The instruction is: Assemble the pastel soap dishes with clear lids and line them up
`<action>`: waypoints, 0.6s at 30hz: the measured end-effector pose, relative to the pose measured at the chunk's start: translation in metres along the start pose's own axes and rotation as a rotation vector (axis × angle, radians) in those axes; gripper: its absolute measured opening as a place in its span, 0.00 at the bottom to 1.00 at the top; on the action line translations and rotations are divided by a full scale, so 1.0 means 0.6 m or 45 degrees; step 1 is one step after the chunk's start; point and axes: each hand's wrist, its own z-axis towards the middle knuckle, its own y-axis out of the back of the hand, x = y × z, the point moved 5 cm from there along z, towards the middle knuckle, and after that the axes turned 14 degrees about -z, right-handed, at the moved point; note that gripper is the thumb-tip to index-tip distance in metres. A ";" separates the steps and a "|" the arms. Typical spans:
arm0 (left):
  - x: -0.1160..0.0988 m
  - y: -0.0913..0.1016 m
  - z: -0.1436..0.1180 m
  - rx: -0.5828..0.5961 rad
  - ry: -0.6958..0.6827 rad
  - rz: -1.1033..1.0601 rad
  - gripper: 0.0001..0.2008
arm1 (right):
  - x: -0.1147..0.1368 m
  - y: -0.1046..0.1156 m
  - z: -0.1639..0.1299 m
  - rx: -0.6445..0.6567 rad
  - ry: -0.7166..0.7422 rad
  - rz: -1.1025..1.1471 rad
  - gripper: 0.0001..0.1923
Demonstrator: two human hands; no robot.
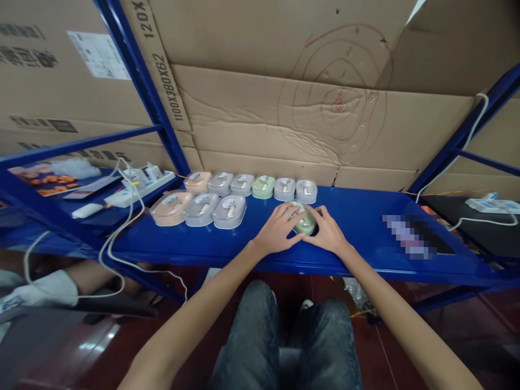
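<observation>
The left hand [277,227] and right hand [330,230] cup the green container [307,225] from opposite sides, fingers curled about its clear lid, thumbs meeting at the front. It sits on the blue surface [361,214], just before the back row's end grey container [306,190]. Even, light pressure suits the lid; fingertip contact behind is hard to judge.
</observation>
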 end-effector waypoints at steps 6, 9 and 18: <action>-0.011 -0.016 0.004 -0.068 0.128 0.121 0.26 | 0.012 0.007 -0.008 0.087 0.122 0.157 0.57; 0.004 -0.004 -0.002 -0.072 0.166 0.188 0.22 | 0.013 0.013 -0.008 0.113 0.103 0.220 0.59; 0.040 0.057 -0.056 -0.098 0.231 0.330 0.21 | 0.012 0.015 -0.003 0.079 0.091 0.218 0.50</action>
